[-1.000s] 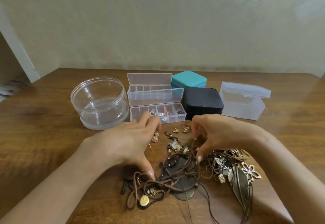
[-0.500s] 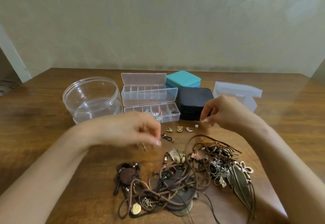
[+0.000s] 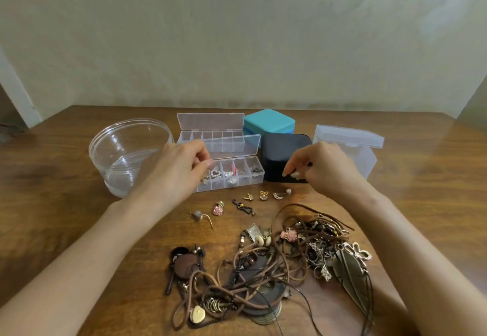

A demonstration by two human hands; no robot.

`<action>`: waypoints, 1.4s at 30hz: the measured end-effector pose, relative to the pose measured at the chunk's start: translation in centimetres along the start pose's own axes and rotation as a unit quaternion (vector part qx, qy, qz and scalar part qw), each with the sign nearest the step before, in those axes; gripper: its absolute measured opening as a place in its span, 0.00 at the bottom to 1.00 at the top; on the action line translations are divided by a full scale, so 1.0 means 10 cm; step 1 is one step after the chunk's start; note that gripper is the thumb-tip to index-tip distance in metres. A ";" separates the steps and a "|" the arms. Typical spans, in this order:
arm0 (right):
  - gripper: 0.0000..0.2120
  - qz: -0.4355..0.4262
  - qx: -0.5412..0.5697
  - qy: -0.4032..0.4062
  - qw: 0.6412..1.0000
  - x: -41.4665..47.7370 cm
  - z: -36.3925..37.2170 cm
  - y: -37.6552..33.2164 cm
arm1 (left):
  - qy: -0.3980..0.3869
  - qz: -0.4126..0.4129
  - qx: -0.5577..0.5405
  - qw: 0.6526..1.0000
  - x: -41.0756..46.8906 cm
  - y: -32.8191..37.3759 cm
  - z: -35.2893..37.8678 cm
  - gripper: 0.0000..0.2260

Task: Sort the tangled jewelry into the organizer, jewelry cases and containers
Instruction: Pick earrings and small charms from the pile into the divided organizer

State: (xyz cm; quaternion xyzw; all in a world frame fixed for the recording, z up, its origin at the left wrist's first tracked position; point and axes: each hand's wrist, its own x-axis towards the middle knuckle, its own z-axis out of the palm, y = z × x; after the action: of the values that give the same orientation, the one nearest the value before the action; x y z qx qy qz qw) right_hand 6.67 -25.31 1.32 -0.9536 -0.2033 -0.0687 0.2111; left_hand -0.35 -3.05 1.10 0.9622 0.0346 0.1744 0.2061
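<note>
tangled jewelry [image 3: 266, 272]: brown cords, beads, bronze leaf | left hand [image 3: 177, 174]: fingertips pinched over clear organizer [image 3: 249, 180], contents unclear | right hand [image 3: 322, 171]: curled, hold unclear

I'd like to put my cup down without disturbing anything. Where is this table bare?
Bare brown wooden table lies left of the clear round plastic tub, and right of the frosted lidded plastic box. A narrow strip runs behind them. Crowded: the tangled heap of brown cords and pendants, and loose small earrings before the clear compartment organizer.
</note>
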 end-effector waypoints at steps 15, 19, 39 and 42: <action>0.09 -0.071 -0.031 -0.292 0.953 -0.17 -0.15 -0.02 | 0.031 0.007 -0.008 0.999 0.01 -0.02 -0.04 0.05; 0.09 -0.038 0.035 -0.206 0.977 -0.15 -0.26 0.30 | 0.038 0.011 -0.002 0.999 0.02 -0.04 -0.06 0.05; 0.10 -0.092 0.078 -0.271 0.955 -0.21 -0.30 0.60 | -0.344 0.261 -0.044 0.901 -0.28 0.31 0.25 0.14; 0.12 -0.095 0.061 -0.305 0.946 -0.22 -0.26 0.56 | -0.352 0.275 -0.019 0.894 -0.29 0.30 0.25 0.13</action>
State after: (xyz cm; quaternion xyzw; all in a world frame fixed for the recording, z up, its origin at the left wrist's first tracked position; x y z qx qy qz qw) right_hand 6.92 -31.87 1.08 -0.8903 -0.3519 0.2183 0.1894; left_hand -2.15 -7.17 -0.77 0.9276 -0.3095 -0.1258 0.1673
